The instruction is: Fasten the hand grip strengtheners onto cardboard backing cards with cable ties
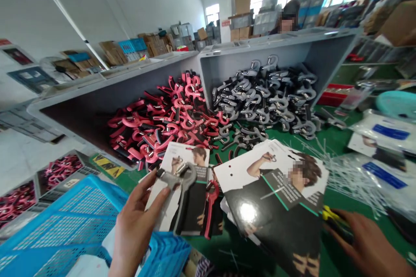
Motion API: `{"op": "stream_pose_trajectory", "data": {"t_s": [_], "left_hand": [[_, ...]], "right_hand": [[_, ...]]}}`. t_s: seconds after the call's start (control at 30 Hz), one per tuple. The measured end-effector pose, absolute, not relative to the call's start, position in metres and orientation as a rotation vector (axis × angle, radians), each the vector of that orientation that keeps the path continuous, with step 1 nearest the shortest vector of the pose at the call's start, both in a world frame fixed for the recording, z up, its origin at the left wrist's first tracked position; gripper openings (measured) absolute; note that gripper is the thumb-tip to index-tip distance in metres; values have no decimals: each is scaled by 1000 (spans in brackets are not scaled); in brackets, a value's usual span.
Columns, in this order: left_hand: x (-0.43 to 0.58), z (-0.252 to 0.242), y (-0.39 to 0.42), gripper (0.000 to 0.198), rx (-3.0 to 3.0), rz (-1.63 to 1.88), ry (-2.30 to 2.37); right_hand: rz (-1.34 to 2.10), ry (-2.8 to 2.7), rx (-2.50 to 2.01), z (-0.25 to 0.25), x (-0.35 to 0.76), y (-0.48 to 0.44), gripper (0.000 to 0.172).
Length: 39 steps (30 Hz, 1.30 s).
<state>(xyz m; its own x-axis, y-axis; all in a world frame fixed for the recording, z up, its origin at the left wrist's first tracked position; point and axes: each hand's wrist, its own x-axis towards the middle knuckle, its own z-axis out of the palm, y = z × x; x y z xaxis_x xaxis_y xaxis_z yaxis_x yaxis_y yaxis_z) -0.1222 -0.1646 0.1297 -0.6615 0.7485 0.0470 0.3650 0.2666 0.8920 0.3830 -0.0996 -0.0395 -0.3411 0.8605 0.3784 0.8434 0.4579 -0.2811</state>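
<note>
My left hand (139, 212) is closed around one handle of a grey hand grip exerciser (188, 177), thumb on top. Behind the exerciser lies a printed card (167, 164) with a picture of a person; whether my fingers also hold the card I cannot tell. A red hand grip exerciser (212, 205) rests on the card to the right. Beside it is a stack of larger printed cards (247, 177). At the lower right, my right hand (367, 238) is closed on a yellow-and-black handled tool (336, 223), its head hidden behind the card stack.
Two grey bins tipped toward me hold red exercisers (175, 117) and grey exercisers (260, 95). Loose white cable ties (354, 177) spread over the green table (341, 130), near plastic bags (386, 173). A blue basket (74, 220) stands at left. Another person (287, 17) is behind the bins.
</note>
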Motion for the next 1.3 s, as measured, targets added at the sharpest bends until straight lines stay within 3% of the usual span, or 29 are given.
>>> {"op": "stream_pose_trajectory", "data": {"t_s": [0.13, 0.27, 0.43, 0.53, 0.77, 1.0, 1.1, 1.3], "left_hand": [[-129, 83, -178, 64, 1157, 1072, 2275], [-140, 51, -166, 66, 1611, 924, 2227], [-117, 88, -139, 55, 1854, 1031, 2222], [-79, 121, -106, 46, 1772, 1043, 1966], [-33, 139, -37, 37, 1648, 697, 1537], [-23, 151, -47, 49, 808, 1040, 1421], [-12, 155, -60, 58, 713, 997, 1345], [2, 156, -83, 66, 700, 1003, 1315]], "right_hand": [[-80, -2262, -1514, -18, 326, -101, 32], [125, -2285, -1494, -6, 322, -89, 21], [163, -2118, -1804, -2, 370, -55, 23], [123, -2122, -1960, -4, 383, -27, 19], [282, -2013, -1986, -9, 385, 8, 13], [698, -1592, -1868, 6, 419, 41, 33], [914, -1439, -1725, 16, 423, 46, 41], [1210, -1273, -1445, 40, 411, 36, 42]]}}
